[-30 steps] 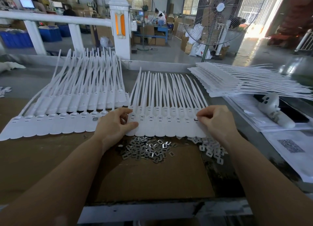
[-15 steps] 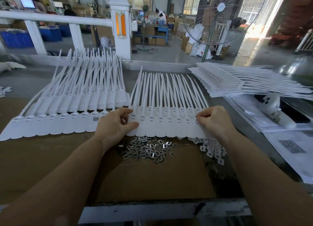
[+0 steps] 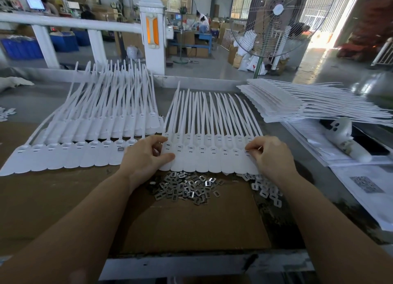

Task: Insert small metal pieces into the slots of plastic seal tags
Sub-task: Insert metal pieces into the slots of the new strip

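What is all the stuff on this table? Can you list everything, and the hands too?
middle seal tags: one fanned row, white, under both hands
left seal tags: overlapping rows, white, left of the hands
stacked seal tags: one pile, white, far right
metal pieces: a loose heap, silver, on cardboard near the hands
white plastic pieces: small heap, white, right of the metal
cardboard: brown, on the table
papers: white, right edge
fan: one, grey, behind the table
left hand: holds the row's left end
right hand: pinches at the right end
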{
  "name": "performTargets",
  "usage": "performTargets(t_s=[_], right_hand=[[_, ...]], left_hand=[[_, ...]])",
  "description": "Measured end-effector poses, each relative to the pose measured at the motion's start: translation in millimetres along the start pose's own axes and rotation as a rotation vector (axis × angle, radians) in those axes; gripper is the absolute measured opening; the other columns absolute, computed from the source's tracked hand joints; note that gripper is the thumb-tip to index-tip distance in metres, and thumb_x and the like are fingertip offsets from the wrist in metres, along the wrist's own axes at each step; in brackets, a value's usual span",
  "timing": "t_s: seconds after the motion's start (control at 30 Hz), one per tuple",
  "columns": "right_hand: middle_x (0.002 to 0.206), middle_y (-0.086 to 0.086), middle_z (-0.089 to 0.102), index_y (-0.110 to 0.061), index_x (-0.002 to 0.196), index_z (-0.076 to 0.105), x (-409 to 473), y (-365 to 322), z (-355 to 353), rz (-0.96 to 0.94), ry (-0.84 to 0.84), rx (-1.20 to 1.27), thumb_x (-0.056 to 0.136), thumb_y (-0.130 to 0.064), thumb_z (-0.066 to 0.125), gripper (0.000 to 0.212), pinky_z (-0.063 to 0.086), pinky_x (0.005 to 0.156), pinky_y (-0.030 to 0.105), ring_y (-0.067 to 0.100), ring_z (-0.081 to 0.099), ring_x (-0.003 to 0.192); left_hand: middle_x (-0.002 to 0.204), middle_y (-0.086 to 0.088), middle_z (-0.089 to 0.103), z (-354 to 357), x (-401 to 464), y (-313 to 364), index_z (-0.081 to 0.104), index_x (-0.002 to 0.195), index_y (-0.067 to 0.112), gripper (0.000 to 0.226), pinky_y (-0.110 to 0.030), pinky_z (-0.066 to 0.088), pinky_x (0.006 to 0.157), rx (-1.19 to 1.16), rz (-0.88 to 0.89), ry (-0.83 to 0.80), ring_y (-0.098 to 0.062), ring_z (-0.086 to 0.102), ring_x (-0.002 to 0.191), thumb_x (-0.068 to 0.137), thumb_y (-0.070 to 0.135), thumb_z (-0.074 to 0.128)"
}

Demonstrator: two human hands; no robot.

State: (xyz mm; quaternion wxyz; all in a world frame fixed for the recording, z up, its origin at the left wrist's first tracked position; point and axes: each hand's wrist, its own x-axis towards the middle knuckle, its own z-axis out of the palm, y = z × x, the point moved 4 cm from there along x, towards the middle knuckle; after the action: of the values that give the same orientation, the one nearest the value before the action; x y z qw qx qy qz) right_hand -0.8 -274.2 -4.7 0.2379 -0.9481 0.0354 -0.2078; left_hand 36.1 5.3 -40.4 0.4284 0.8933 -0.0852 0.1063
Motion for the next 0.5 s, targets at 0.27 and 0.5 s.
performTargets(t_s=[0.27,0.5], right_hand=[[0.108,-0.001,0.065,-0.014,0.102,0.072,-8.1,0.5,-1.1,-0.083,-0.019,-0.124,0.090,-0.002,0.051,0.027,0.041,0.085,0.026,0.020,0.057,0.098],[0.104,-0.003,0.067,-0.014,0.100,0.073,-10.7,2.2,-1.7,-0.096,-0.009,-0.138,0.090,0.000,0.051,0.028,0.045,0.083,0.027,0.019,0.059,0.095]], left_hand=[[0.084,0.013,0.054,-0.6,0.4,1.4,0.058,0.123,0.021,0.050,-0.031,0.043,0.080,-0.004,0.001,0.005,-0.008,0.053,0.080,0.076,0.033,0.073],[0.085,0.013,0.054,-0.9,-0.5,2.6,0.058,0.123,0.021,0.050,-0.030,0.043,0.080,0.008,0.003,0.006,-0.011,0.054,0.082,0.077,0.033,0.073]])
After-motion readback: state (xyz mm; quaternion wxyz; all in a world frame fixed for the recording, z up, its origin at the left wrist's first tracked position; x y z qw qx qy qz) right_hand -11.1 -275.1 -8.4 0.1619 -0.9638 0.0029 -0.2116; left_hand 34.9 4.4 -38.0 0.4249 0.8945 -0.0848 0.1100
